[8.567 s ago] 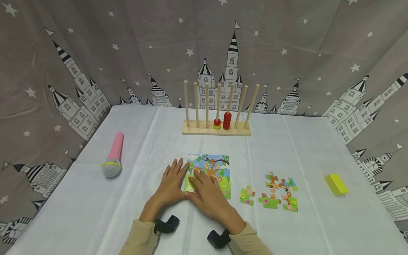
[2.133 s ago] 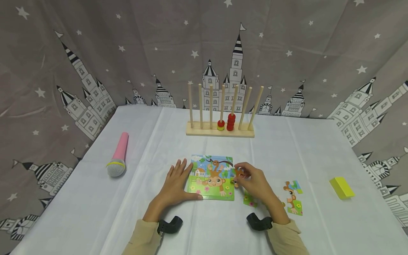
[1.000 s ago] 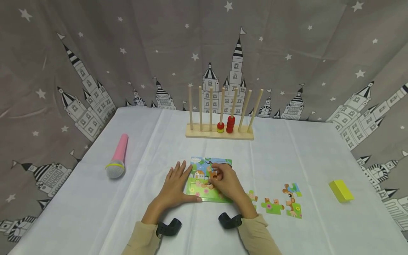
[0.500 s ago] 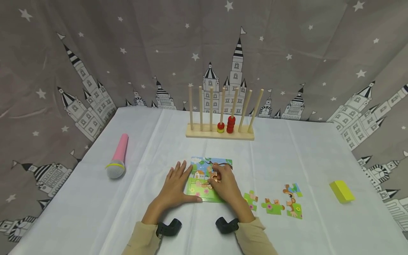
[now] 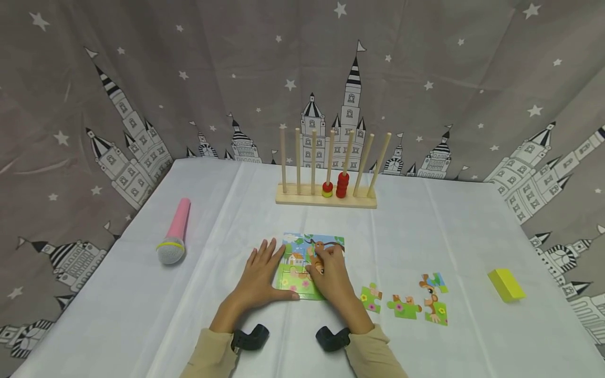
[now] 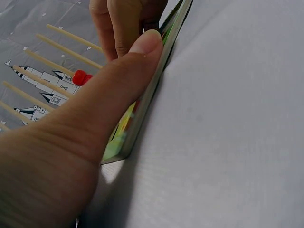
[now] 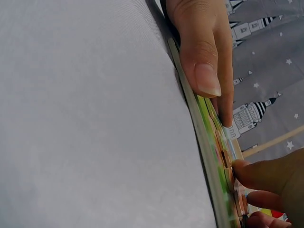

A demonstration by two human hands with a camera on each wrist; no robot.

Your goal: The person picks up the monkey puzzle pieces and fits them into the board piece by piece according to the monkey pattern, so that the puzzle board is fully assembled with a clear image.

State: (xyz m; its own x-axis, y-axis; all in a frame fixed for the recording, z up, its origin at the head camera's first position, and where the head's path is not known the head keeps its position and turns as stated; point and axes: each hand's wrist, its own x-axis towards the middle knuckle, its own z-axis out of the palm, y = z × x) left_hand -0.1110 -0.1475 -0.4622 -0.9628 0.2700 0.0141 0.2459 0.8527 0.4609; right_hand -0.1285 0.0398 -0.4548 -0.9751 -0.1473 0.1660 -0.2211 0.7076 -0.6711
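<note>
A square monkey jigsaw puzzle in a board (image 5: 295, 287) lies in the middle of the table in the head view. My left hand (image 5: 259, 275) rests beside it with fingers spread at its left side and the thumb along its near edge. In the left wrist view that thumb (image 6: 118, 78) presses on the board's rim. My right hand (image 5: 334, 275) pinches a brown puzzle piece (image 5: 317, 264) between thumb and fingers, down at the middle of the board. The right wrist view shows the piece (image 7: 241, 202) slightly raised there. The right hand hides the board's right part.
Right of the board lie loose puzzle pieces: a green one (image 5: 371, 298), another green one (image 5: 404, 307) and a joined monkey pair (image 5: 432, 299). A yellow block (image 5: 507, 284) lies farther right, a pink microphone (image 5: 175, 231) at left. A pegged bead stand (image 5: 326, 199) is behind.
The right hand took a brown piece from the loose ones and carried it left onto the board. Over the last second it shifted slightly there. The left hand has stayed beside the board.
</note>
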